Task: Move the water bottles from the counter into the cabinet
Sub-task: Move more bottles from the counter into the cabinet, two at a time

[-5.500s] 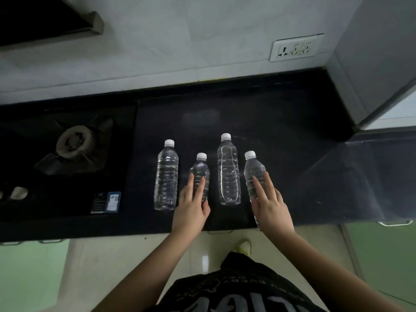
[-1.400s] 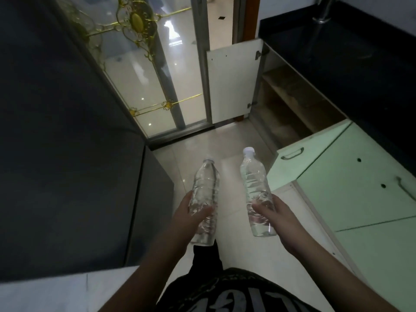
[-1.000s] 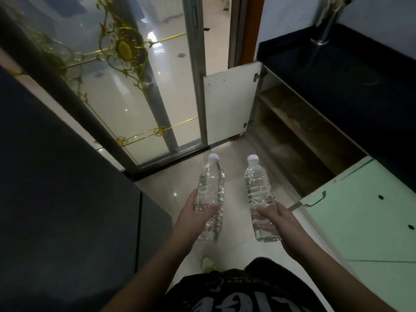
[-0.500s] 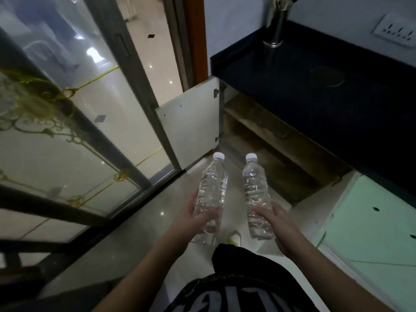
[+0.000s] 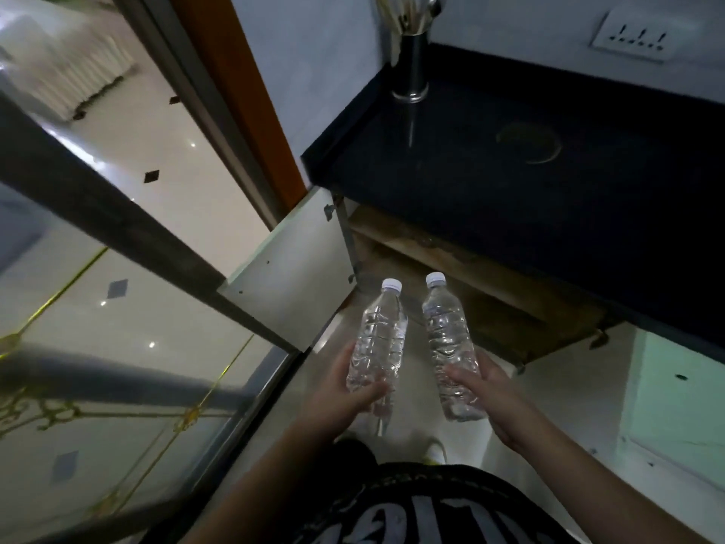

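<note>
I hold two clear water bottles with white caps upright in front of me. My left hand grips the lower part of the left bottle. My right hand grips the lower part of the right bottle. Both bottles hang above the floor just in front of the open cabinet under the black counter. Wooden shelves show inside the cabinet, and no bottles can be seen on them. The cabinet's white door is swung open to the left of the bottles.
A steel utensil holder stands at the counter's back left corner, with a wall socket to the right. A glass sliding door with gold trim fills the left. Pale green cabinet fronts are at the right.
I have turned from the stove counter carrying two bottles and walked up to the open cabinet. The cabinet is now closer and the bottles are nearer its opening.
</note>
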The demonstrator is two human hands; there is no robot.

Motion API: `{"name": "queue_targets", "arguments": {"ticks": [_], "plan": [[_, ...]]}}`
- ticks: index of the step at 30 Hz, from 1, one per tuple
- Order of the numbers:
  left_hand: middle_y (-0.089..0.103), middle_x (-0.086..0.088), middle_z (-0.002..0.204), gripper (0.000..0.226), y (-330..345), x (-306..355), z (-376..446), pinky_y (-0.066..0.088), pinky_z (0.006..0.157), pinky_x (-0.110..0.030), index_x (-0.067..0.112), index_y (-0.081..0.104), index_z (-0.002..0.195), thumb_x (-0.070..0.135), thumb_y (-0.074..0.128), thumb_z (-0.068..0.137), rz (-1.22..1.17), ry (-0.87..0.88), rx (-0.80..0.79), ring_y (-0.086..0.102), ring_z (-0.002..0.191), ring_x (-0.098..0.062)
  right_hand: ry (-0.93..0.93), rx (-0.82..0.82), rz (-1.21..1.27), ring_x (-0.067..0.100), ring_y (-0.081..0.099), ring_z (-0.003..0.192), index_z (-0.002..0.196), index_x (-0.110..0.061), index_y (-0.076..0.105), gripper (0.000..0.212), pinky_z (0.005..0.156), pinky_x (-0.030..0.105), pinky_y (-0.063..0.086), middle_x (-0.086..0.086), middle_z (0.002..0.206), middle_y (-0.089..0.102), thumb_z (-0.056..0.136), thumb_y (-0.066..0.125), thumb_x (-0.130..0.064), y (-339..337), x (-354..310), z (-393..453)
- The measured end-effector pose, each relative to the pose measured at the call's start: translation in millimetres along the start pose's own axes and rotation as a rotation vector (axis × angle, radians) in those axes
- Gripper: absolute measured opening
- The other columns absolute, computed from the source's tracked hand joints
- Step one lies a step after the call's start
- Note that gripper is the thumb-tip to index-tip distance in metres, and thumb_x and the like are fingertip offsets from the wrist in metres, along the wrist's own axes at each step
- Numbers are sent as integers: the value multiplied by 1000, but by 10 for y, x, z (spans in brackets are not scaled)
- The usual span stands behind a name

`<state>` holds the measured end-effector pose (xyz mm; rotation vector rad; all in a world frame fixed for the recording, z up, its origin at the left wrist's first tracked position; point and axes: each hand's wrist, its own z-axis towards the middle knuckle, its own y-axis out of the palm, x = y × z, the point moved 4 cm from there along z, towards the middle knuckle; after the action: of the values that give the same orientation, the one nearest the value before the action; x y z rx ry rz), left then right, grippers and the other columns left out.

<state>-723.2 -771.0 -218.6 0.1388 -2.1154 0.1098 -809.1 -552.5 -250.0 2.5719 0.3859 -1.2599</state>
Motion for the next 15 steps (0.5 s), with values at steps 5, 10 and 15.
{"name": "queue_targets", "arguments": {"ticks": [5,10,15], "plan": [[73,3,108,68,-355,69,723,59,82,-45,40,50,131,27,79,71,88,-66,-70,72,95,-21,80,66,70,24,72,96,120,-25,60,49,88,44,55,2,105,75,76,81,-27,197,35,402],[72,0,102,45,-732,200,1338,61,73,-35,33,55,117,21,78,80,181,-137,-169,72,89,-22,122,216,157,27,72,97,121,-28,61,57,86,50,56,5,108,74,69,84,-29,500,75,749],[73,-4,101,44,-946,305,1841,60,74,-36,25,58,113,23,81,75,268,-193,-220,73,84,-17,111,324,191,21,72,94,124,-21,56,64,76,35,57,6,107,73,66,83,-27,735,-22,999]]}}
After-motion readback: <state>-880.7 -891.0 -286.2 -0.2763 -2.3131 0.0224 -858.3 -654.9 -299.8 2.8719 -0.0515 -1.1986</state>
